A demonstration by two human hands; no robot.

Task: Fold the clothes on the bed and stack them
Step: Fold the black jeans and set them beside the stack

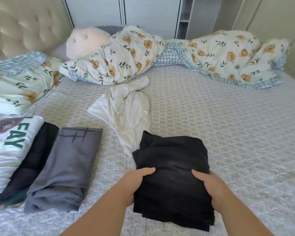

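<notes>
A folded black garment (170, 160) lies on the bed (228, 133) near the front. My left hand (136, 181) grips its left edge and my right hand (208, 188) grips its right edge, thumbs on top. Just beyond it a crumpled white garment (126, 108) lies unfolded, partly under the black one's far corner. At the left sit folded clothes: a grey folded garment (65, 167), a dark folded garment (39, 150) beside it, and a white folded shirt with green letters (7, 147) on top at the far left.
A floral duvet (220, 57) is bunched along the far side of the bed, with a floral pillow (19, 82) at the left and a pink plush toy (85, 41) behind. A tufted headboard (24, 23) stands at the far left. White wardrobes (143, 12) stand beyond.
</notes>
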